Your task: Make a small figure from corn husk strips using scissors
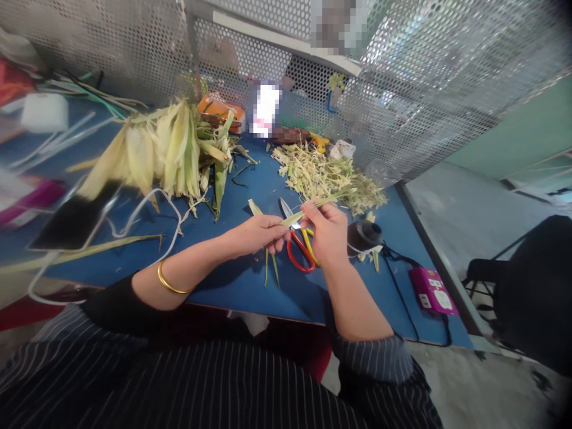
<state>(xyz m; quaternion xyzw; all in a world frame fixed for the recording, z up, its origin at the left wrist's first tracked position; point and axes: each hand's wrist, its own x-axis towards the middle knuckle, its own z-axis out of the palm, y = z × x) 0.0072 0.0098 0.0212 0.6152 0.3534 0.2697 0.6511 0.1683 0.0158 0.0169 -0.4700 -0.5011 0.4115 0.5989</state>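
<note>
Evidently, a husk strip (291,220) spans both hands (263,233).

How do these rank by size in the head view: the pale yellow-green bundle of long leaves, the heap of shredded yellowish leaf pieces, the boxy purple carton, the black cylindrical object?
1. Bundle of long leaves
2. Heap of shredded pieces
3. Purple carton
4. Black cylindrical object
</note>
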